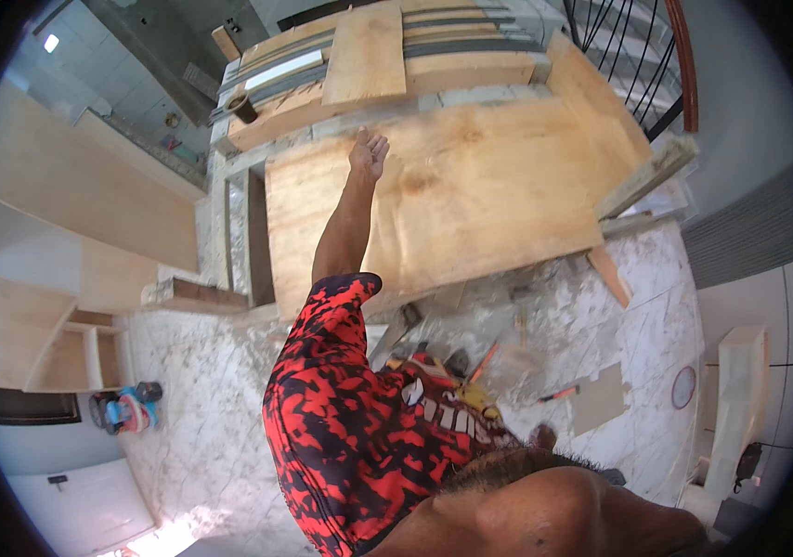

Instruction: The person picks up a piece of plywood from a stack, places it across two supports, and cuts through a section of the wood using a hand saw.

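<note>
My left arm, in a red and black patterned sleeve, stretches out over a large plywood sheet (499,186). The left hand (370,155) is at the sheet's far edge, palm turned up, fingers loosely apart, with nothing in it. Whether it touches the sheet cannot be told. The sheet lies on a rough timber frame (197,295). Beyond it, a smaller plywood piece (366,56) lies across several boards and grey strips. My right hand is not in view; a small rounded brown shape low in the middle is too unclear to name.
A brown cup-like container (241,109) stands on the boards. On the tiled floor lie an orange and black tool (559,395) and a tan square piece (600,399). Timber ends (647,176) jut out at the right. Plywood panels (81,176) stand at the left; a stair railing (682,65) rises behind.
</note>
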Available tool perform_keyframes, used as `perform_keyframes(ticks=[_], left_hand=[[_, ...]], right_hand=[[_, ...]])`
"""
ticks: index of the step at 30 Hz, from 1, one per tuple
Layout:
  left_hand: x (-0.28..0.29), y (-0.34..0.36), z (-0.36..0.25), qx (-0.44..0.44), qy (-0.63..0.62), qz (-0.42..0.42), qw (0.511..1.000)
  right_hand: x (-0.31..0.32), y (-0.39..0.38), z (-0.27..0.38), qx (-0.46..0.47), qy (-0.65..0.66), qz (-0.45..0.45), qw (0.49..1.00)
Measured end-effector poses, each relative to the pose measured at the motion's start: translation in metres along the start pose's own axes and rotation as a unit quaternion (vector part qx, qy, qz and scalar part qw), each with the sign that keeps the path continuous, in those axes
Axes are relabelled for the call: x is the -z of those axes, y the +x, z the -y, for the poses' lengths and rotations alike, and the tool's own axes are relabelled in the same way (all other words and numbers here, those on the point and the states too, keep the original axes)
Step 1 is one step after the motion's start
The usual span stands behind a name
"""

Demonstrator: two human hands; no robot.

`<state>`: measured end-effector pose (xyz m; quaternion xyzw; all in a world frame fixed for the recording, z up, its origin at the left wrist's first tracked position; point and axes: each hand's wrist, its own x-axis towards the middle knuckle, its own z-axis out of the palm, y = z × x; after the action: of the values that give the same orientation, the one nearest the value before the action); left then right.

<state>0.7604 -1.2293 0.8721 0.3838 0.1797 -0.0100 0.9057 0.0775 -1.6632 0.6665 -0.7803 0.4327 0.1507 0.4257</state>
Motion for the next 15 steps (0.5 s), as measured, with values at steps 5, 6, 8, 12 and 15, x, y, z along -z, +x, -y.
perform_keyframes(ticks=[5, 6, 8, 12, 15], left_hand=[[-0.022, 0.109, 0.0, -0.017, -0.021, -0.029, 0.999], [-0.024, 0.126, 0.0, -0.017, -0.039, -0.047, 0.998], [-0.027, 0.152, 0.001, -0.02, -0.064, -0.059, 0.996], [-0.031, 0.179, -0.007, -0.015, -0.1, -0.023, 0.995], [-0.037, 0.175, -0.017, 0.023, -0.122, -0.029, 0.992]], right_hand=[[-0.019, -0.055, 0.0, -0.13, 0.04, 0.001, 0.991], [-0.023, -0.062, 0.006, -0.151, 0.045, -0.002, 0.987], [-0.031, -0.074, 0.021, -0.173, 0.053, -0.016, 0.983], [-0.045, -0.1, 0.049, -0.19, 0.064, -0.043, 0.979], [-0.052, -0.116, 0.066, -0.186, 0.067, -0.057, 0.979]])
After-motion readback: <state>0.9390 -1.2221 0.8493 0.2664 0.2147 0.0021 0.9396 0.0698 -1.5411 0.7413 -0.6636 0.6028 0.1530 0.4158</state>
